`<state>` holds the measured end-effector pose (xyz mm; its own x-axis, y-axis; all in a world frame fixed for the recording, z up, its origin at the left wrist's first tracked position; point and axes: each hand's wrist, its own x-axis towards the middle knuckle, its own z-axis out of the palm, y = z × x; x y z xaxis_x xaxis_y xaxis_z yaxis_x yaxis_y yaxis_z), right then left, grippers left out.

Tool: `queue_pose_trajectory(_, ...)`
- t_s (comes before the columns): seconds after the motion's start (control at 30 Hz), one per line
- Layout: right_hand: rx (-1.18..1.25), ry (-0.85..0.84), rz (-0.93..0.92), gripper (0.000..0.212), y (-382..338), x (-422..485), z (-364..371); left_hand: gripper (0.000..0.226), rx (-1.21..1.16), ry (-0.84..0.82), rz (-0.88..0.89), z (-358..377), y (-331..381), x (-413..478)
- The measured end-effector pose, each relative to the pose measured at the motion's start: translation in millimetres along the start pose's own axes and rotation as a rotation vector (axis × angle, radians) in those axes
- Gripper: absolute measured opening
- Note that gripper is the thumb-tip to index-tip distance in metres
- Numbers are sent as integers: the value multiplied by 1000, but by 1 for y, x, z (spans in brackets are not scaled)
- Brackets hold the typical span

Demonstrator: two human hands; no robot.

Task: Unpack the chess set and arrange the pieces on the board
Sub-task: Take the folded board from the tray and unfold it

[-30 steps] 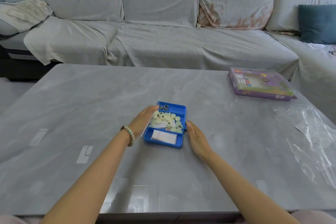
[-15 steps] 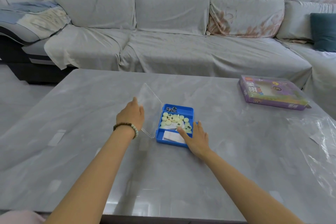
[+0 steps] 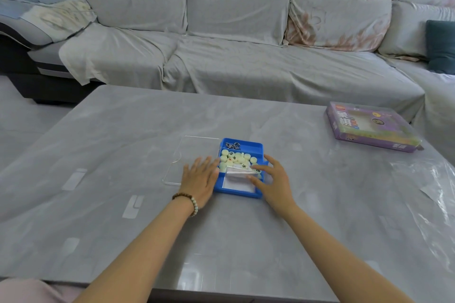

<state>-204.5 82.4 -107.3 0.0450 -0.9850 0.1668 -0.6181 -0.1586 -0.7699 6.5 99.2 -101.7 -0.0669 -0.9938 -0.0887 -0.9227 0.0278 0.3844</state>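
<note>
Head view puts me at the unpacking stage. The clear lid (image 3: pixel 194 155) is off and lies flat on the table (image 3: pixel 123 135) just left of the blue tray (image 3: pixel 236 194), and nothing has been set out yet. The cream disc pieces (image 3: pixel 236 158) sit heaped in the tray's middle compartment, with a small metal ring puzzle (image 3: pixel 232 145) in the far one. A folded white sheet (image 3: pixel 240 172) rests over the near compartment with its near flap tilted up; I take it for the board, though I cannot read any print on it.

My judgement is that the sheet has to come out first and be opened flat beside the tray. That calls for a light lift by its right edge, so the discs leaning on its far side are not dragged out with it.

My left hand (image 3: pixel 200 177) is flat, fingers straight, and presses down on the near right corner of the lid against the tray's left wall. It grips nothing.

My right hand (image 3: pixel 273 179) sits at the tray's right wall with fingers spread. Forefinger and thumb reach to the sheet's right edge and touch it, but whether they have closed into a pinch I cannot tell.
</note>
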Motion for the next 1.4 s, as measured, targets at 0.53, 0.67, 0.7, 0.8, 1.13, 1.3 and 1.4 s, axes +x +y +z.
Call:
queue_pose_trajectory(0.53,734,-21,450,17,-71,32,47,52,145,38,-284,-27,-93,7)
queue_pose_trajectory(0.67,720,-120,475,19,-90,32,89,52,113,62,-399,-49,-149,-7)
queue_pose_trajectory(0.7,725,-142,476,19,-96,33,99,52,104,83,-435,-53,-162,-11)
queue_pose_trajectory(0.8,766,-197,513,18,-115,33,127,51,87,106,-527,-63,-190,-18)
queue_pose_trajectory(1.13,866,-307,516,20,-149,34,157,27,-870,374,-254,-99,-142,-21)
queue_pose_trajectory(1.3,670,-192,275,19,-152,25,135,26,-1086,318,-344,-84,-112,-21)
queue_pose_trajectory(1.4,436,-207,-79,20,-148,16,110,27,-1096,478,-376,-81,-103,-19)
